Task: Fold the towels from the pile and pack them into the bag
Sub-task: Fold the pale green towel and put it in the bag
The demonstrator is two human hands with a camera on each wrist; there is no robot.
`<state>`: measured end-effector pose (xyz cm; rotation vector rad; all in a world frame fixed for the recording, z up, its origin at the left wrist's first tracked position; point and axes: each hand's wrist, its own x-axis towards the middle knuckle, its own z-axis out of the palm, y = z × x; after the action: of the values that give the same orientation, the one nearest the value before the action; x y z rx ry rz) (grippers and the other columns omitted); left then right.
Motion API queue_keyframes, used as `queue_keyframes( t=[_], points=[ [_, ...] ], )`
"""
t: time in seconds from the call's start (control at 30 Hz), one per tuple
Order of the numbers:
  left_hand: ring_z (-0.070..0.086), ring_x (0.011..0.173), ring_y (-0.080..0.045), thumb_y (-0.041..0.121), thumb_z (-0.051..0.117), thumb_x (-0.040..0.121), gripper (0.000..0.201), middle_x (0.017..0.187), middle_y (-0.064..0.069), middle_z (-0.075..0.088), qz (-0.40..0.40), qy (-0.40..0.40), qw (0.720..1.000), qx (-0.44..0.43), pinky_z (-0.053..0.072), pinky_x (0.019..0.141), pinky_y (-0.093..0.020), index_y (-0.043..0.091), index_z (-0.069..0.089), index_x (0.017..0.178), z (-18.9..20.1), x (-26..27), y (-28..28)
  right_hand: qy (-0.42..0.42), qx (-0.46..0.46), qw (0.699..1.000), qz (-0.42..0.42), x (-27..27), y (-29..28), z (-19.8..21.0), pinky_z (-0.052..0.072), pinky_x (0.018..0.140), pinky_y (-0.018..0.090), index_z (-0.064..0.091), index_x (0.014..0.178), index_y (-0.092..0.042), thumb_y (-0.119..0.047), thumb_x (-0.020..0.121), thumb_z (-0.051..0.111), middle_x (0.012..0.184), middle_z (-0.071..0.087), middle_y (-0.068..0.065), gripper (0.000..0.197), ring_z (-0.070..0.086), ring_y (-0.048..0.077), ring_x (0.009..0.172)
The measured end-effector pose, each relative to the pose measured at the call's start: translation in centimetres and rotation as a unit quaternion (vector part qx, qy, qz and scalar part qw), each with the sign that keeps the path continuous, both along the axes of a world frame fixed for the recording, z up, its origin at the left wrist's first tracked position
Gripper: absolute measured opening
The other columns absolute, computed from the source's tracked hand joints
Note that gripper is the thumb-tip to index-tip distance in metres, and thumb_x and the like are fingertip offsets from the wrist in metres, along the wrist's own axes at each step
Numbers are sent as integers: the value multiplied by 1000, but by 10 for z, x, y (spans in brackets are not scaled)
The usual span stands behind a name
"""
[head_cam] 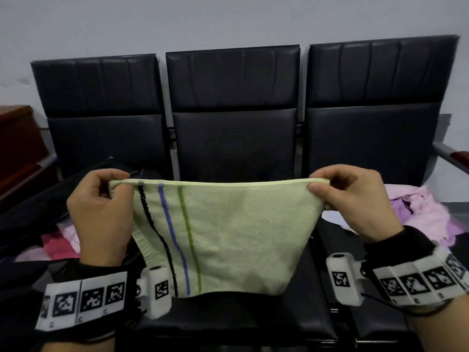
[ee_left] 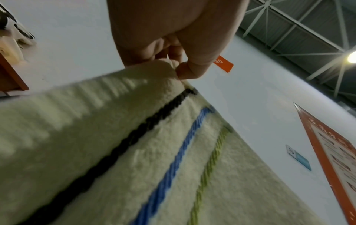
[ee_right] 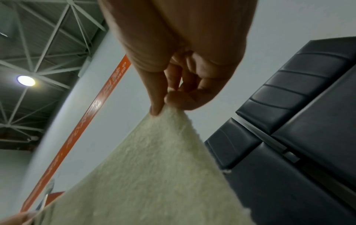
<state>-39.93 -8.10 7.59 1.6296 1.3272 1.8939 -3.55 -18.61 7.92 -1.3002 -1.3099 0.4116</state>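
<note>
I see my left hand point(head_cam: 97, 214) pinching the left top corner of the green towel point(head_cam: 228, 237), which hangs stretched above the middle seat point(head_cam: 233, 316), and my right hand point(head_cam: 355, 201) pinching its right top corner, pile point(head_cam: 426, 214) further right.

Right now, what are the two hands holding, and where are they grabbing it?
A pale green towel with black, blue and green stripes. The left hand pinches its top left corner and the right hand pinches its top right corner, so it hangs between them.
</note>
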Motion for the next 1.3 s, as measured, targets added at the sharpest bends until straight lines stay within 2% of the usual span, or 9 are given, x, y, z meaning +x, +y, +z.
queue_keyframes(
  t=[0.23,0.37,0.53,0.67,0.73,0.83,0.93,1.07,1.3],
  points=[
    [54,61,-2,24,55,70,15,68,10,66,-10,9,997,-71,46,59,-19,26,69,75,-11,6,27,83,-36,996,-13,1,30,-3,54,45,28,63,78,-14,-10,92,68,72,60,8,15,60,16,53],
    [58,72,-17,4,55,81,24,79,-6,69,-30,31,991,-126,49,70,-36,24,67,75,-27,25,61,106,-56,992,-36,4,68,-12,61,64,31,61,80,-10,-10,92,67,80,61,10,13,67,24,77],
    [60,70,-4,3,54,83,30,79,7,67,-47,17,997,-62,49,69,-28,29,66,80,-3,24,78,47,29,997,-62,15,86,11,59,79,45,65,80,-27,-22,90,66,82,71,0,10,70,19,81],
    [62,79,-8,8,55,83,25,85,9,67,-77,-8,997,-23,51,75,-27,30,67,84,8,17,74,47,109,992,-46,16,70,21,54,73,20,65,83,-34,-27,90,63,82,72,-13,10,67,2,78],
    [62,82,-11,9,56,82,21,86,9,67,-92,-10,995,-26,51,76,-31,26,67,87,-2,13,67,42,104,993,-44,15,58,6,52,70,14,66,83,-36,-29,90,63,79,71,-15,10,65,-1,75],
    [57,74,-5,0,56,80,24,75,13,65,-107,-16,992,-71,47,70,-23,22,66,80,-38,11,56,66,49,996,-36,15,46,-45,51,67,18,63,82,-28,-17,93,65,71,66,-10,16,61,5,70],
    [50,64,-13,-7,51,79,29,61,9,59,-116,-10,970,-213,40,55,-23,17,64,70,-84,11,46,100,-32,994,-26,16,35,-101,47,62,14,59,80,-18,-5,95,61,66,64,-10,20,57,1,64],
    [51,65,-19,-10,51,78,30,56,1,59,-134,49,927,-348,38,59,-28,10,65,63,-131,1,28,119,-137,983,-28,13,12,-158,51,53,19,61,76,-13,-7,92,66,62,66,-5,17,59,5,58],
    [47,39,-3,-4,54,80,30,46,6,56,-169,87,873,-449,34,37,-17,13,67,59,-160,-13,6,142,-186,970,-61,12,-15,-196,41,37,21,64,71,-19,-18,88,73,58,63,-1,19,48,9,45]
  ],
)
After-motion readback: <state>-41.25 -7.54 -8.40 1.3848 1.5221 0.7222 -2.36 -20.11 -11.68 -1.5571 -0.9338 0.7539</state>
